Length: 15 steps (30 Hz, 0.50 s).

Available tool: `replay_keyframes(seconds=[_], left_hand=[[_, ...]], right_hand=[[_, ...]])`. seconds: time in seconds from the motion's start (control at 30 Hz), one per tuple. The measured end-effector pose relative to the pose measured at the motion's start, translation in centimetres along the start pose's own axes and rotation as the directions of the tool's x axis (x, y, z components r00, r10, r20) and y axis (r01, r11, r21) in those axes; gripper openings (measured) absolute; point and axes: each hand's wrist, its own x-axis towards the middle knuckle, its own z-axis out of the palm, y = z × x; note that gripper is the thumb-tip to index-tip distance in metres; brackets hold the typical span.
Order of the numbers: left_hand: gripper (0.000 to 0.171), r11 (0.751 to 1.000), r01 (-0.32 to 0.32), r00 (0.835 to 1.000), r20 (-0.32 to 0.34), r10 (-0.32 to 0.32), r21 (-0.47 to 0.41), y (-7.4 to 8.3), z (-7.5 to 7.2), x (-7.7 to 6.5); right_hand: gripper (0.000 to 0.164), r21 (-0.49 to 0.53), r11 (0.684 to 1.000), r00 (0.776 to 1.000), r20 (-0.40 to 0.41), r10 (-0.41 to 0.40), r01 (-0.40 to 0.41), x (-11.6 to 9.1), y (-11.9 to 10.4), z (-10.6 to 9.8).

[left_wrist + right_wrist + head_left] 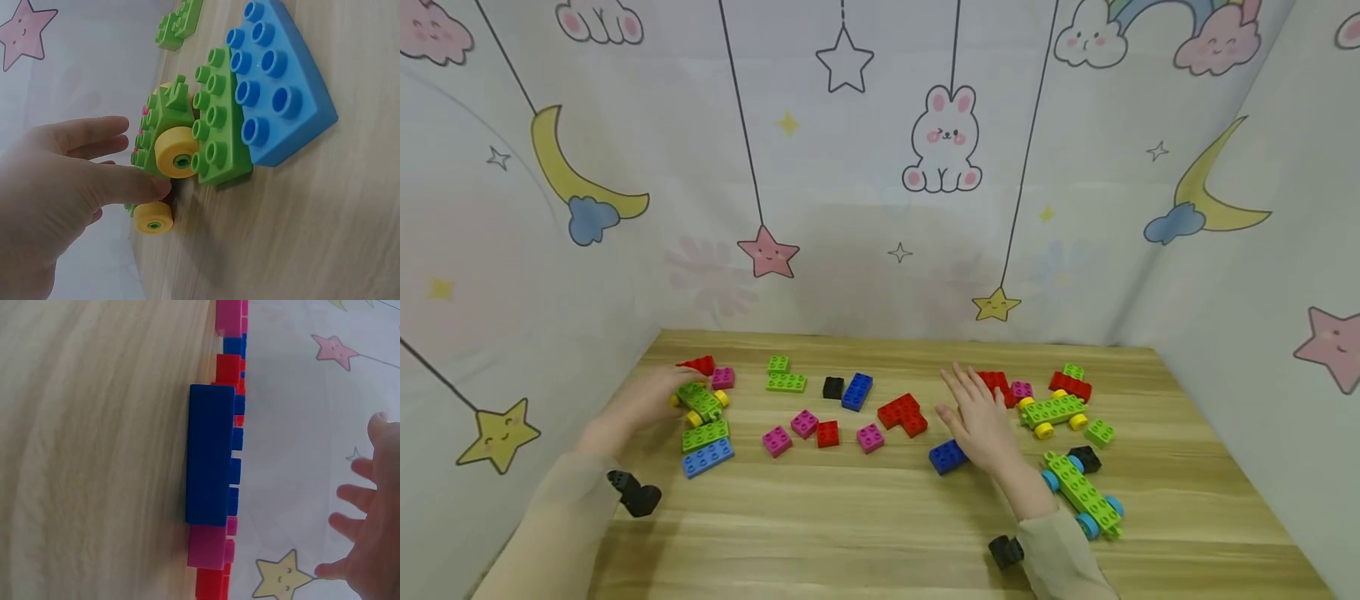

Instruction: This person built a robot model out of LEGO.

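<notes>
A green toy car base with yellow wheels (177,152) stands at the left, beside a green brick (705,435) and a light blue brick (707,457). My left hand (662,393) reaches over this car from the left. In the left wrist view its thumb overlaps the car's side between two wheels, while the fingers extend above the studs. My right hand (985,425) has its fingers spread near a dark blue brick (210,455) and holds nothing. Red bricks (994,385) show partly behind its fingertips.
Pink bricks (777,442), joined red bricks (904,414), a blue brick (857,392) and a black brick (833,387) lie mid-table. To the right are a yellow-wheeled green car base (1052,410) and a blue-wheeled one (1084,492). Printed cloth walls (850,208) enclose the table's back and sides.
</notes>
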Motion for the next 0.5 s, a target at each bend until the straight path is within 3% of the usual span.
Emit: replay_keyframes(seconds=[0.17,0.5], left_hand=[[0.051,1.000,-0.026,1.000,-0.002,0.026,-0.010,0.29,0.08,0.32],[0.048,1.000,0.014,1.000,0.027,-0.014,-0.004,0.02,0.91,1.00]], right_hand=[[0.058,0.038,0.999,1.000,-0.018,0.000,0.000,0.01,0.25,0.30],[0.055,0.090,0.996,1.000,-0.015,-0.001,0.002,-0.32,0.46,0.88]])
